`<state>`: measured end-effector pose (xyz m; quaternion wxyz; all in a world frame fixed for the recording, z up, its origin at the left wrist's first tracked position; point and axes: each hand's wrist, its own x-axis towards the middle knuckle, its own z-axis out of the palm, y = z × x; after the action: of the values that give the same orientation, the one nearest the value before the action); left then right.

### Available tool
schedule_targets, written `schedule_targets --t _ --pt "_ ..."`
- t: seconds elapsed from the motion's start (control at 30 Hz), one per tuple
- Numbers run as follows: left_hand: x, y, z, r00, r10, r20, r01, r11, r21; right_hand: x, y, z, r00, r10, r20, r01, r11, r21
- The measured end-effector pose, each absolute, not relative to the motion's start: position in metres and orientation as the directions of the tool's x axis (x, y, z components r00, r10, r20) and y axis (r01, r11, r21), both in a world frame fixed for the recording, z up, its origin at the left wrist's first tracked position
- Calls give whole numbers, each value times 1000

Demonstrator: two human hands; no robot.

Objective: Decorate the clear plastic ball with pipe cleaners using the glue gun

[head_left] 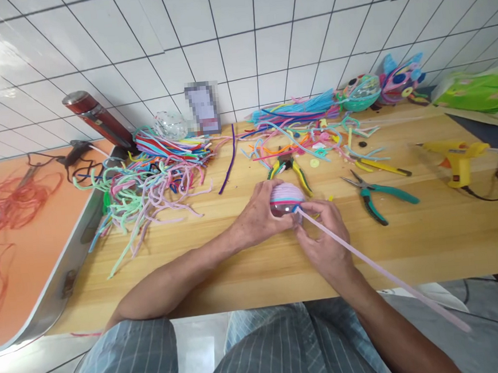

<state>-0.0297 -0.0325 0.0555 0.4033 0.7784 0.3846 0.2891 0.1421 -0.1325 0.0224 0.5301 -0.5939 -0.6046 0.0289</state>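
Observation:
A clear plastic ball [283,208] is held above the near part of the table, its upper half wound with rows of lilac, light blue and pink pipe cleaner. My left hand [255,217] is closed around its left side. On the right, my right hand [327,242] pinches a long lilac pipe cleaner [389,275] against the ball, near a small dark blue bit. The free end of this pipe cleaner runs down to the right, over my right forearm. Just behind the ball lie pliers with yellow-and-black handles [302,181], partly hidden by it.
Teal-handled pliers [390,192], yellow tweezers [383,167] and a yellow glue gun [458,161] lie to the right. Pipe cleaners [173,152] are heaped at left, by a red thermos [97,118]. Decorated balls [359,93] stand by the wall; an orange board [18,273] is at far left.

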Motion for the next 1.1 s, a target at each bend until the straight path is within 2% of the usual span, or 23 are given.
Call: schedule_targets --t 0.23,0.37,0.43,0.57,0.7,0.83,0.93,1.0,1.1 --pt "-30 -34 54 527 843 110 350 -334 875 140 -138 21 245 755 608 687 307 -658" --pt "-29 -33 53 494 860 129 368 -342 865 181 -149 26 180 772 610 733 308 -606" --pt "-28 -32 54 482 864 144 392 -360 847 227 -149 29 197 763 616 798 240 -553" --pt "-27 -28 54 447 868 215 390 -406 827 340 -135 29 303 748 591 888 3 -460" --pt "-26 -23 56 340 890 304 355 -421 835 392 -126 15 278 853 442 908 -83 -411" --pt "-25 -16 68 214 909 357 312 -410 857 363 -149 15 176 912 370 917 -16 -398" --pt "-19 -13 80 168 899 405 294 -438 849 323 -168 39 125 913 388 885 74 -460" --pt "-12 -13 87 175 880 442 287 -475 832 294 -170 62 79 883 463 863 172 -475" --pt "3 -16 93 239 859 453 274 -507 817 253 -154 95 15 762 647 827 355 -437"
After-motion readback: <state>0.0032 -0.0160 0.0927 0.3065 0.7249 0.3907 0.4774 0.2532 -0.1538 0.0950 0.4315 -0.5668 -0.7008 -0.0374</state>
